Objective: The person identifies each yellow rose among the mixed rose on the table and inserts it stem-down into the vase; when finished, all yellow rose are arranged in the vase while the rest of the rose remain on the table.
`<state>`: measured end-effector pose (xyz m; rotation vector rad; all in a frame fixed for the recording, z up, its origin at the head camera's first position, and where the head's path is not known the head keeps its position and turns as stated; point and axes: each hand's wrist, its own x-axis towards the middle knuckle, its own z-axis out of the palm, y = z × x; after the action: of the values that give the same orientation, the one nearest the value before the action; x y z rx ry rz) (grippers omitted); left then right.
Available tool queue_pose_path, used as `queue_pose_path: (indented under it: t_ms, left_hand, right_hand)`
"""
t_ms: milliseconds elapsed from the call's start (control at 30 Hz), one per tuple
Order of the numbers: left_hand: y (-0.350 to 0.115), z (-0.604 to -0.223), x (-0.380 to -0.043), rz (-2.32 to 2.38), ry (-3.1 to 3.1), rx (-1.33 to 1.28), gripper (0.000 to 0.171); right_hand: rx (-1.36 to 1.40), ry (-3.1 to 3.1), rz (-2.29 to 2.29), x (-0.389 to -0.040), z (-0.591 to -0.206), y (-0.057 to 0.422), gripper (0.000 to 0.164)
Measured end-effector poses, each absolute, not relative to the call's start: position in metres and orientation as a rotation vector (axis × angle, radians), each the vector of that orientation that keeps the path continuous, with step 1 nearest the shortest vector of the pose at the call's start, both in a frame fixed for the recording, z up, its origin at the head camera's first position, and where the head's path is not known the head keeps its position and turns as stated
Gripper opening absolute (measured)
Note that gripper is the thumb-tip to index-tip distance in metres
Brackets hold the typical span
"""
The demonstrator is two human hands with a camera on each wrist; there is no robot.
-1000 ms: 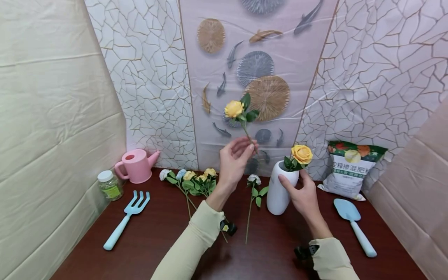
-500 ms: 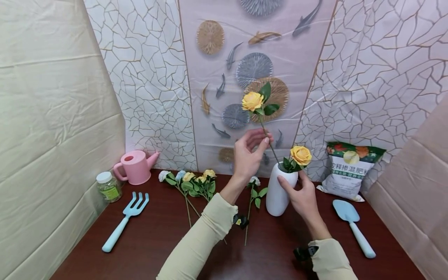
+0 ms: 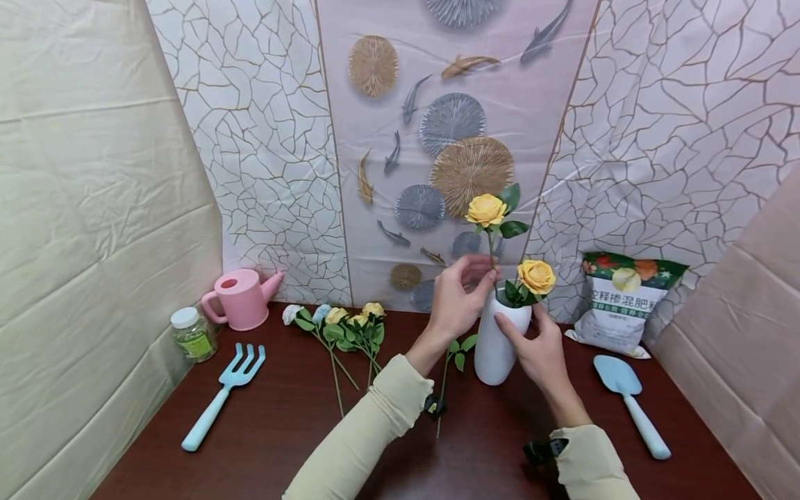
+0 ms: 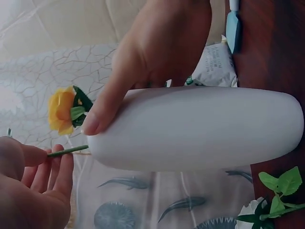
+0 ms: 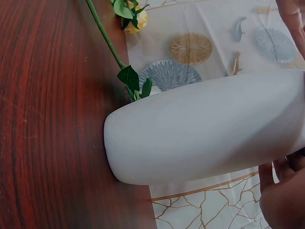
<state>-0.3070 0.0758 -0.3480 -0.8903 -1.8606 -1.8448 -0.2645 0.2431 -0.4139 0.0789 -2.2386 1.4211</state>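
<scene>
My left hand (image 3: 459, 295) pinches the stem of a yellow rose (image 3: 486, 210) between thumb and fingers, right at the mouth of a white vase (image 3: 494, 357). In the left wrist view the green stem (image 4: 69, 150) reaches the vase's rim; whether its tip is inside I cannot tell. A second yellow rose (image 3: 536, 276) stands in the vase, leaning right. My right hand (image 3: 544, 354) grips the vase near its top, thumb in front and fingers behind. The vase stands slightly tilted on the table. A white rose (image 4: 250, 212) lies beside its base.
White, blue and yellow roses (image 3: 346, 323) lie left of centre. A pink watering can (image 3: 245, 300), a lidded jar (image 3: 194, 337) and a blue hand fork (image 3: 228, 389) are farther left. A fertilizer bag (image 3: 621, 305) and blue trowel (image 3: 631, 403) lie right on the dark table (image 3: 481, 451).
My left hand has carried the yellow rose rightward to the vase, then lowered it at the mouth, the stem now nearly upright. The right hand has stayed on the vase.
</scene>
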Motion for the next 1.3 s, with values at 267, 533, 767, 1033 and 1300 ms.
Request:
queue_pose_path:
  t_ms: [267,533,767,1033,1300]
  left_hand:
    - [0.084,-0.352,-0.308,-1.602,-2.05,-0.763,0.021]
    - [0.079,-0.36,-0.307,-1.522,-2.223,-0.644,0.027]
    - [0.07,-0.368,-0.308,-1.592,-2.208,-0.67,0.025]
    - [0.037,-0.377,-0.3,-1.645,-2.149,-0.651,0.019]
    - [-0.021,-0.409,-0.301,-1.646,-2.165,-0.533,0.017]
  right_hand:
    - [0.125,-2.235,1.42,-0.252,-0.402,0.237,0.066]
    - [0.101,-2.25,1.424,-0.252,-0.401,0.236,0.067]
    - [0.076,-2.24,1.431,-0.267,-0.419,0.245,0.068]
    - [0.075,-2.236,1.4,-0.274,-0.429,0.25,0.067]
    - [0.079,-2.242,1.406,-0.256,-0.407,0.241,0.066]
